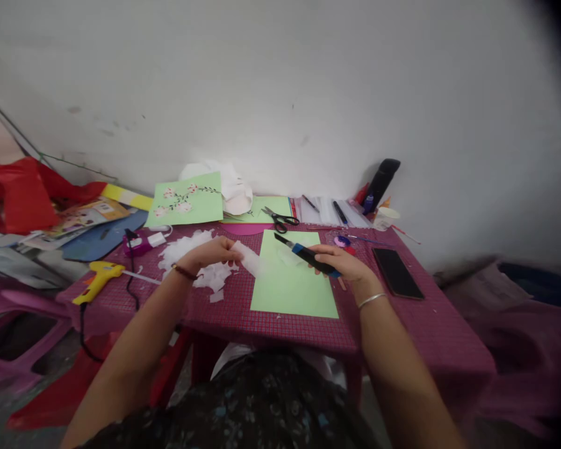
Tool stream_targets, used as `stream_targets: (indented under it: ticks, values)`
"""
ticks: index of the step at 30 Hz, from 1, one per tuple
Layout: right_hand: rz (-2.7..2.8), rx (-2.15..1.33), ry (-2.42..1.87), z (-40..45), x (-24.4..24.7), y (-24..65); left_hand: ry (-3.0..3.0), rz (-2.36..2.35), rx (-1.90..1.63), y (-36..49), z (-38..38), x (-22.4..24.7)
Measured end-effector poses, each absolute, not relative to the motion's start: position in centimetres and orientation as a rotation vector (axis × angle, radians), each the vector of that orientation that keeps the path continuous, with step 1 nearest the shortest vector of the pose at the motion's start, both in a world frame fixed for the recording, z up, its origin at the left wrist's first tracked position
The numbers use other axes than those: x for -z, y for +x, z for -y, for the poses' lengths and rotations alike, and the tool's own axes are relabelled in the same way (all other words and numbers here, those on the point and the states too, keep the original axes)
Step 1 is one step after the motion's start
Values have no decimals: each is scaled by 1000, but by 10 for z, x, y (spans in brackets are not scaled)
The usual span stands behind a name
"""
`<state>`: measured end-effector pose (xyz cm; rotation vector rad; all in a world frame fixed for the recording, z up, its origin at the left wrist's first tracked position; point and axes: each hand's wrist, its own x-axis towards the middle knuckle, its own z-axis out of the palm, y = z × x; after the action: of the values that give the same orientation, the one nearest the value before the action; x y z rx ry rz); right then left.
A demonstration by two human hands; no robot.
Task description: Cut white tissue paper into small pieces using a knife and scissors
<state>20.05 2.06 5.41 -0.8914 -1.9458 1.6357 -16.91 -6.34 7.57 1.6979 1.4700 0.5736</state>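
Between the fingers of my left hand [219, 251] is a thin white piece of tissue paper [247, 258], its free end over the left edge of a green sheet [292, 290]. My right hand [334, 259] is wrapped round a blue and black utility knife [303, 251], its dark blade pointing up and left above the sheet. Under and beside my left wrist lies a heap of torn white paper pieces [182, 246]. A faint whitish scrap [287, 257] shows on the green sheet below the knife.
Behind the sheet lie black scissors [280, 219] and a green card with painted flowers [184, 198]. A yellow glue gun [100, 279] rests at the left, its cord hanging down. At the right are a dark phone [397, 273] and a white cup [386, 216].
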Motion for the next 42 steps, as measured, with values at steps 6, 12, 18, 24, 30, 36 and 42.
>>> stream_targets:
  ticks: [6,12,18,24,30,36,42]
  values:
    - [1902,-1608,-920,-21,-55,201,1547,-1646,-825,-207,74,-77]
    - [1875,-1588,-916,-17,-57,198,1281,-1709,-954,-184,22,-78]
    - [1748,-1525,-917,-28,-60,213,1284,-1886,-971,-168,-32,-78]
    - [1627,-1442,-963,-37,-60,223,1833,-2171,-821,-125,-26,-74]
    - [1625,-1431,-924,-38,-63,223,2597,-1677,-37,-17,9,-38]
    - [1659,-1372,-942,-40,-55,218,2613,-1875,-19,5,1,-27]
    - [2103,-593,-1251,-45,-31,191,2650,-1781,32,-20,35,-40]
